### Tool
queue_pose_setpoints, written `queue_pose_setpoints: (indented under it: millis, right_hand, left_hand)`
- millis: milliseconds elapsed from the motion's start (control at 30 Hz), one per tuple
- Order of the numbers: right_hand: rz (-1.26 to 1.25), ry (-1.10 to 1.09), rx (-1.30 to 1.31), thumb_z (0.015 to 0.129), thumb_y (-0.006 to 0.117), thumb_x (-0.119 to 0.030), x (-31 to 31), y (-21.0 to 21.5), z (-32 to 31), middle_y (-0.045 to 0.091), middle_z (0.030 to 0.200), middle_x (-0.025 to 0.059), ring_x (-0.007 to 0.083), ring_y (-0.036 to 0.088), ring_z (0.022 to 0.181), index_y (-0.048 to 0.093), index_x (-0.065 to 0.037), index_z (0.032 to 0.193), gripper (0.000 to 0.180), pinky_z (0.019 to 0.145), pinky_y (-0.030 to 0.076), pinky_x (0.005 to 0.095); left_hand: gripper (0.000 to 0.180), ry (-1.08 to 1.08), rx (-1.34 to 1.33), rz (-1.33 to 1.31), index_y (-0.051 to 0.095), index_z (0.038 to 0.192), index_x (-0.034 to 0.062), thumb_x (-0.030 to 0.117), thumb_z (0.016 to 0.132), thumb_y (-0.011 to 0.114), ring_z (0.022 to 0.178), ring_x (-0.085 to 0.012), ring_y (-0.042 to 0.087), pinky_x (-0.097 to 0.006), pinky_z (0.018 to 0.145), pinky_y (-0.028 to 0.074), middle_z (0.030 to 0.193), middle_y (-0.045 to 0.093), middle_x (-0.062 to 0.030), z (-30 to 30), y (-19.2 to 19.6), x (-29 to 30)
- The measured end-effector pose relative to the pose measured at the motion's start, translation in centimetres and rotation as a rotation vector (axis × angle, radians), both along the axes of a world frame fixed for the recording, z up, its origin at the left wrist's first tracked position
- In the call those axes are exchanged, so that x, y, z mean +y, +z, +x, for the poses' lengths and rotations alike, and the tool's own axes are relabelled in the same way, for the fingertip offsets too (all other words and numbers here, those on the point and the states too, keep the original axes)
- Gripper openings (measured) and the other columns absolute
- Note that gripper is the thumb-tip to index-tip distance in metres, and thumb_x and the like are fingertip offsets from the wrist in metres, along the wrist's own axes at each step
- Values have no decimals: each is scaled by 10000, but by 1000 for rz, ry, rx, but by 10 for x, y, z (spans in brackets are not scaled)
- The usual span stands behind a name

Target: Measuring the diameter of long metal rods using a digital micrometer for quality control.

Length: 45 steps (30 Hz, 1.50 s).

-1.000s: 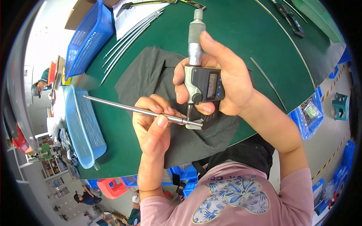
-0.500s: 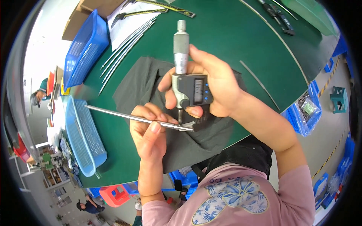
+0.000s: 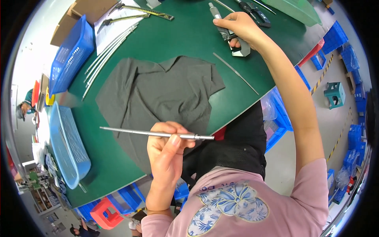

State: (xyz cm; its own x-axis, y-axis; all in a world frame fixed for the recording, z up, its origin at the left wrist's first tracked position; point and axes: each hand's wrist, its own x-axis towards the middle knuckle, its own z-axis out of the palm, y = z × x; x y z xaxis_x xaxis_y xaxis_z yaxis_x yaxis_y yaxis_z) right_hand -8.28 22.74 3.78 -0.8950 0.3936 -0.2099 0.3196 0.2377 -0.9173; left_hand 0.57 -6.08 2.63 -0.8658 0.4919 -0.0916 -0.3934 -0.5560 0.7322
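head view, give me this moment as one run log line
left hand: pinching metal rod | right hand: holding micrometer | rod: apart from micrometer | grey cloth: rumpled on green table

You wear a dusky-pink short-sleeved fabric shirt (image 3: 252, 197), on the near side of the dark grey crumpled cloth (image 3: 166, 89); across its chest runs a line of dark blue lettering (image 3: 217, 186), only partly legible among the folds. To the cloth's far left, the black-and-yellow sliding calliper (image 3: 156, 14) carries scale marks too small for you to read. Past the cloth's far right side, your silver-and-black metal micrometer (image 3: 218, 19) has its readout hidden, and the black digital measuring tool (image 3: 256, 15) beyond it shows nothing you can make out. Well to the cloth's right, yellow-and-black striped tape (image 3: 323, 73) marks the floor.
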Motion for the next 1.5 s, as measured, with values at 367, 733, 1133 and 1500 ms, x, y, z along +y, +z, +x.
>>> queue_pose_setpoints:
  millis: [367,733,1133,1500]
  right_hand:
    - [1195,-108,86,712,569,-382,-11,1,11,562,709,122,291,569,661,611,-43,672,345,582,443,378]
    - [487,596,507,742,568,-181,-85,-1,149,507,616,74,268,524,574,504,-57,717,142,483,398,344]
    - [486,642,370,778,514,-173,-62,-15,161,512,645,93,279,523,619,497,-43,710,147,534,409,358]
    - [1239,-27,213,696,553,-134,-55,-23,125,530,692,81,231,560,676,501,-39,654,117,531,448,342]
  left_hand:
    - [135,34,88,-15,461,948,35,50,821,505,800,-185,572,-268,665,502,938,517,-115,18,-15,20]
    - [150,0,-36,76,445,956,-19,6,816,495,789,-203,587,-286,698,517,938,532,-152,27,-21,35]
    - [219,17,1412,-927,600,831,57,26,618,642,681,-224,518,-286,570,412,732,532,-52,1,0,38]
    - [129,37,1373,-963,571,735,35,-18,627,619,638,-237,450,-317,558,374,721,484,-65,-2,-23,60]
